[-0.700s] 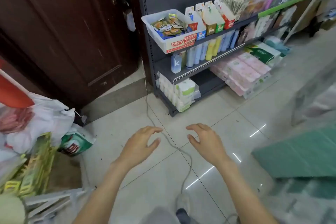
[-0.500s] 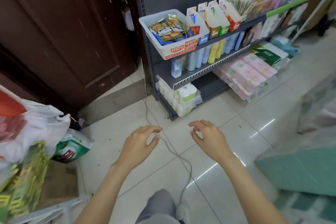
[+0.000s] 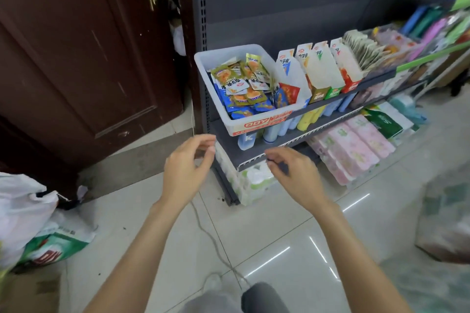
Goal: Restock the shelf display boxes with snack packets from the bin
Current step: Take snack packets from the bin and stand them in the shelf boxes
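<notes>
Bin: a white plastic bin sits at the left end of the upper shelf, its front end jutting out past the shelf edge. It is heaped with snack packets in blue, olive and white wrappers.
Display boxes: four tall cardboard display boxes stand in a row just to the right of the bin, the nearest one touching its side. They look mostly bare inside, though their floors are hidden.
Left hand: the left hand is raised below and in front of the bin's left corner. Its grip is loosely curled, thumb and fingers apart, holding nothing.
Right hand: the right hand is level with it, in front of the lower shelf edge. Its fingers are bent, holding nothing.
Change: half a second ago both hands hung low over the floor tiles, well apart from the shelving. Now they sit much nearer the bin, which fills more of the view, so the person has stepped closer.
Meaning: the reach toward the bin looks under way. No packet is picked up yet, so restocking has not visibly begun.
Surroundings: a brown door stands to the left, and bags lie on the floor.
</notes>
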A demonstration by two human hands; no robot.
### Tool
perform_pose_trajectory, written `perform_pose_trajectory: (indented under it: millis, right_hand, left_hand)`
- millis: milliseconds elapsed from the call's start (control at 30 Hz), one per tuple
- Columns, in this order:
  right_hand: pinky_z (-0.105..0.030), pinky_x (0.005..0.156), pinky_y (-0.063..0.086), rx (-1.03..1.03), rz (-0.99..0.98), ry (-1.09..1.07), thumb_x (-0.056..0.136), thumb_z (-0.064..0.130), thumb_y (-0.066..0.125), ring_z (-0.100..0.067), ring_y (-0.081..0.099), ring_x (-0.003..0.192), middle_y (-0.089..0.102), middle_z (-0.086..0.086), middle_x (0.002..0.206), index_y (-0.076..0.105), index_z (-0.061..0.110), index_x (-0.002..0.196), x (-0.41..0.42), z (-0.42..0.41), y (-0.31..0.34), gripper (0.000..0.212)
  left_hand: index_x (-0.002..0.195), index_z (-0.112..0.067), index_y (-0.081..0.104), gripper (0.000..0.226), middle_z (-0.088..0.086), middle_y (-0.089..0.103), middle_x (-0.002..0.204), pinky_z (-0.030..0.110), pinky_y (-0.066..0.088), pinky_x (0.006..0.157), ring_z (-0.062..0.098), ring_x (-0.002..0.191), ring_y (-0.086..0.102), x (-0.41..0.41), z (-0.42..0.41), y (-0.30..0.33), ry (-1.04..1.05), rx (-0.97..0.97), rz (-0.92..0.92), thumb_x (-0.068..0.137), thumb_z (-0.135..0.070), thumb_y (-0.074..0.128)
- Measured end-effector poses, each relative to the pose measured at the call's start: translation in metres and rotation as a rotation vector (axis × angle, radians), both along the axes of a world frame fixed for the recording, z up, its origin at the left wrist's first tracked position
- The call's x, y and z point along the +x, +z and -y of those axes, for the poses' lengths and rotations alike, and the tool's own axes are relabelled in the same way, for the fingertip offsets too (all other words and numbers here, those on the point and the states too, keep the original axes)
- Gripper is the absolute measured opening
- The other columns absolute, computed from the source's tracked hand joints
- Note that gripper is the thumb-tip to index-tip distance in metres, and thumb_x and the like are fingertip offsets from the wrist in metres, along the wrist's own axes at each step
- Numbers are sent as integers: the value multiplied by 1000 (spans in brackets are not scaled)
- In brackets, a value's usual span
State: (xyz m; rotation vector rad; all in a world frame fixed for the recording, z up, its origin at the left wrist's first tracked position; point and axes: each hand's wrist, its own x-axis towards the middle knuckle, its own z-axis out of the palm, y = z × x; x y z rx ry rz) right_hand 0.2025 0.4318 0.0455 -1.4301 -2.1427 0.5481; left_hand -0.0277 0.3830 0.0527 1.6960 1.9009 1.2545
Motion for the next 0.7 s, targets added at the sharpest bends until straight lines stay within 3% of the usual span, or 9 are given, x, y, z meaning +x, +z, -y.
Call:
perform_pose_trajectory:
  millis: [200,367,467,567,700]
  right_hand:
    - [-37,74,54,18,13,70,88,16,61,-10,63,86,69,3,97,65,17,110,-1,-130,8,23]
    - [-40,75,55,-10,61,195,89,18,61,-13,64,89,69,-1,99,64,18,111,-2,-234,-12,23]
    - [-43,73,55,-40,53,251,88,17,60,-20,65,91,69,-2,100,64,16,111,-8,-276,-22,24]
    - [-42,76,54,-60,74,328,89,19,60,-22,64,96,67,-4,108,61,17,115,-18,-311,-25,26]
    - [-34,83,51,-122,117,412,93,22,55,-20,61,104,64,-3,117,55,16,126,-46,-346,-18,34]
  left_hand:
    - [112,-22,61,22,-11,66,102,32,50,87,5,95,61,-5,-149,-11,-76,-201,59,91,-20,57]
    - [122,-17,57,31,3,60,118,27,46,85,12,99,58,12,-228,-29,21,-281,7,91,-22,57]
    - [131,-17,50,40,8,48,131,36,46,96,19,113,54,26,-253,-40,115,-328,21,92,-26,57]
    - [135,-16,45,46,9,44,135,33,40,101,22,121,48,30,-279,-41,221,-371,29,92,-28,57]
    - [139,-12,37,52,13,47,128,30,39,87,27,115,50,20,-311,-36,325,-515,1,93,-31,55]
